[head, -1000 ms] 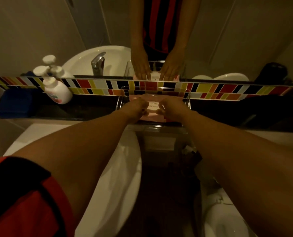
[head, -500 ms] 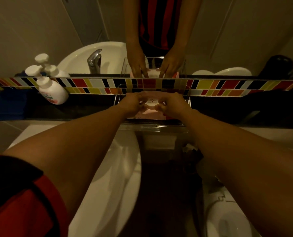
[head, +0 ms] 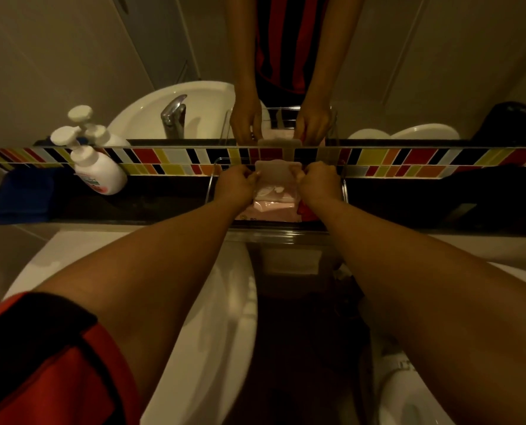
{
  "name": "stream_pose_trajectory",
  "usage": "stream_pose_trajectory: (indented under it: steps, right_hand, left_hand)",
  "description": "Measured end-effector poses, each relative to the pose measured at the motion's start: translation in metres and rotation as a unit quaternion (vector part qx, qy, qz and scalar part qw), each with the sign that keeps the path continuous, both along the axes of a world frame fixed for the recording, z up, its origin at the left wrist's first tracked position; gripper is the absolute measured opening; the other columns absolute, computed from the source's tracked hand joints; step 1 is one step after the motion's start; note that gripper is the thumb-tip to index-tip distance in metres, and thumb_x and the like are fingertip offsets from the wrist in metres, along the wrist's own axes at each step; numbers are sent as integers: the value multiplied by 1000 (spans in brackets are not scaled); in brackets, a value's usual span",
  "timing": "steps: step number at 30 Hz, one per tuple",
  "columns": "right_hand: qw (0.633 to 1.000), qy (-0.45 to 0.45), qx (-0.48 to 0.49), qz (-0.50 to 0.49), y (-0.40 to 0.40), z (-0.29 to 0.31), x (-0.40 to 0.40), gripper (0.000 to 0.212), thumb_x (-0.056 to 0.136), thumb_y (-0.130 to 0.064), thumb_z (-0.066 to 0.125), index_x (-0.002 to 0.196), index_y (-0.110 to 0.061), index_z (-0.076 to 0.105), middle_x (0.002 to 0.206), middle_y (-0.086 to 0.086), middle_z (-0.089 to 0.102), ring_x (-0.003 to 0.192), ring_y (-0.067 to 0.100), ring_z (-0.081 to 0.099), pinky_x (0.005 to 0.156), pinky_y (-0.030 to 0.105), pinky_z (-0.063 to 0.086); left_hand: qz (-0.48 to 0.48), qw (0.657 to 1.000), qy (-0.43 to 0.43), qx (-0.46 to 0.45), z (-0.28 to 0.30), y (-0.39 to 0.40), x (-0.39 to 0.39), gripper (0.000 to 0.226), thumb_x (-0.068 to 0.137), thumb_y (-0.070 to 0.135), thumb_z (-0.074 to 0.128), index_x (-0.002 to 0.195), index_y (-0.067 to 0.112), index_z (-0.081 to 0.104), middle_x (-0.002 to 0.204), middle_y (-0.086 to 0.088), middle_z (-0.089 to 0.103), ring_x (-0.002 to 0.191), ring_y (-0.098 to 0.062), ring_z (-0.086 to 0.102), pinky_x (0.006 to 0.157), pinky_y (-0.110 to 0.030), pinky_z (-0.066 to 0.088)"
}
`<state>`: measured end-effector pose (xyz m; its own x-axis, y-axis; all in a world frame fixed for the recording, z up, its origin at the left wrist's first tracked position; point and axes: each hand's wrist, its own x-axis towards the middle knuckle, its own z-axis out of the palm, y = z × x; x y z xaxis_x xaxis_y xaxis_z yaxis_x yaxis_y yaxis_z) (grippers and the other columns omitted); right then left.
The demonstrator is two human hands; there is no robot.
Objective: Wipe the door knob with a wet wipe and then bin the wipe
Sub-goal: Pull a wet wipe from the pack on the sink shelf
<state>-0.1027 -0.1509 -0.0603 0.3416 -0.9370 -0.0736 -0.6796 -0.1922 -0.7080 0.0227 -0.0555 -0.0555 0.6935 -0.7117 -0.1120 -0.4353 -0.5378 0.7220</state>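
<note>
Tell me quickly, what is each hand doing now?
Left hand: closed, pinching the left edge of the wipes pack flap.
Right hand: closed, pinching the right edge of the same flap.

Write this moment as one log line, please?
stage: opening pack | left hand: gripping wet wipe pack | right hand: gripping pack | wipe: not out

Both arms reach forward from the lower corners of the frame and meet at centre, approx. in the middle height. Left hand (head: pixel 236 186) and right hand (head: pixel 319 183) are at the same level, close but not touching, backs up, fingers curled inward in a pinch. Forearms are bare; a red-black sleeve (head: pixel 40 363) covers the left upper arm, lower left of the frame.
</note>
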Motion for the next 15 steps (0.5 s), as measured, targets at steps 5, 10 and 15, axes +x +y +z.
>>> stream_pose_trajectory:
  steps: [5,10,15]
  right_hand:
    - [1000,1,2,-22,-6,-5,2,37,93,-39,55,91,-6,69,92,13,69,84,27,65,66,32,46]
    - [999,-17,-25,9,0,0,-8,28,93,-34,58,89,-8,69,87,9,69,78,21,64,66,32,50]
    - [995,-55,-5,89,13,-5,-17,13,90,-21,63,101,-15,68,100,6,68,78,13,62,56,18,49]
  left_hand:
    - [27,999,-23,-17,-9,-1,-1,23,95,29,54,105,13,67,99,-9,70,84,-23,68,79,-42,58]
    - [-36,999,0,-25,-5,10,-6,26,95,24,58,116,10,65,99,-2,64,71,-7,59,67,-23,54]
    - [-134,989,-66,4,3,23,-7,28,88,23,66,112,8,66,117,-5,57,92,-12,58,66,-12,45]
